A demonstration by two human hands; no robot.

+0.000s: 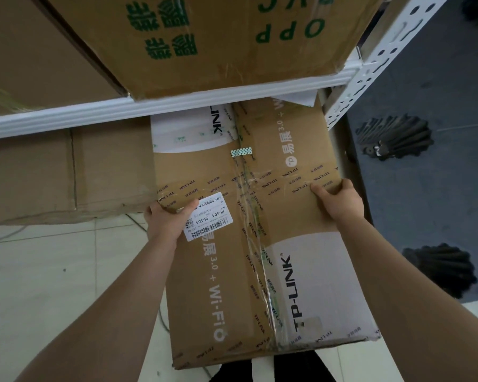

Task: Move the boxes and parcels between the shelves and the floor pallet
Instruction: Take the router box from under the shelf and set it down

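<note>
One view only: a head-worn wide-angle camera, facing forward and steeply down along both forearms. Very close range: the TP-LINK box (249,257) fills the centre, its near end almost at the bottom edge, its far end under the white shelf rail (122,108). The left hand (163,219) and right hand (340,199) grip the box's side edges at mid-frame. The rail crosses the upper third, rising to the right; the green-printed box (226,59) above it fills the top. Pale floor tiles (53,285) show lower left, dark floor (425,216) right. Lines bow toward the frame edges.
</note>
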